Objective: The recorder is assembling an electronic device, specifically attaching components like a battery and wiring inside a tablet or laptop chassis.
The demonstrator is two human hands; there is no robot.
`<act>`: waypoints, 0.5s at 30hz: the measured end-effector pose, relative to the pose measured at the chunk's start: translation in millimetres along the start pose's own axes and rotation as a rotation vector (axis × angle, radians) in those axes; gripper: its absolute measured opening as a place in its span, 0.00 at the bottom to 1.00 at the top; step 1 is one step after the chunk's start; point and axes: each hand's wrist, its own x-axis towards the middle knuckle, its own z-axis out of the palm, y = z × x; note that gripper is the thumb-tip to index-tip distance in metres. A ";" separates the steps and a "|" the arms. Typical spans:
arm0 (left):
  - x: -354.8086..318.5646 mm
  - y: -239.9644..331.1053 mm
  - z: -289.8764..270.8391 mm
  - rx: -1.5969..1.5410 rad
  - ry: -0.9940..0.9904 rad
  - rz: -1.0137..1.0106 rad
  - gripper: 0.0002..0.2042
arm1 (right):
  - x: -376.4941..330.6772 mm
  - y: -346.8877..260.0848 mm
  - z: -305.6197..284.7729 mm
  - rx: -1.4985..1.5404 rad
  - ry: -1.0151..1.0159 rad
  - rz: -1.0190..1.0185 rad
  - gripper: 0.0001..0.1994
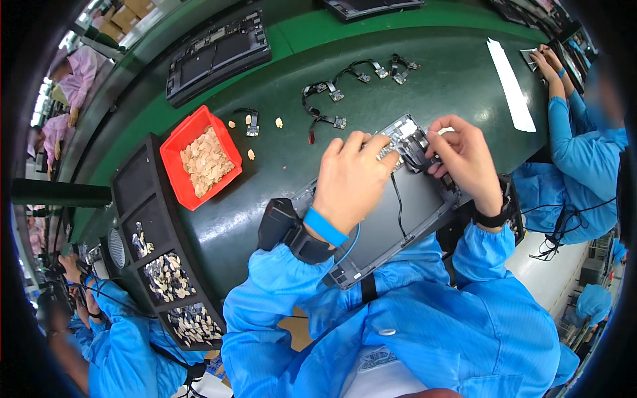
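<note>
An opened laptop base lies tilted at the table's near edge, its dark panel and inner parts exposed. My left hand is curled over its far side, fingertips against the circuit board; the fingers partly hide what they grip. On the board's right side, my right hand pinches at a black cable, with thumb and index finger bent together. The pinched end is mostly covered by the fingers. A thin black wire runs down across the panel. A blue band circles my left wrist.
Left of me stand a red bin of small beige pieces and a black compartment tray of small parts. Several small boards with cables lie ahead. Another laptop base sits far left, a white strip right. Co-workers sit both sides.
</note>
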 end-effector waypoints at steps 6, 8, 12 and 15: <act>25.1 18.4 -5.9 -0.288 0.113 0.013 0.10 | -5.5 20.4 -16.9 0.185 -0.040 -0.066 0.10; 28.7 24.4 1.1 -0.547 -0.045 -0.046 0.06 | -4.2 25.1 -18.6 0.241 -0.061 -0.063 0.10; 29.6 27.9 12.0 -0.533 -0.001 -0.027 0.07 | 13.1 48.7 -25.2 0.376 -0.028 -0.081 0.11; 37.0 31.2 10.8 -0.443 -0.058 0.022 0.06 | 24.4 72.7 -34.6 0.401 0.073 -0.074 0.11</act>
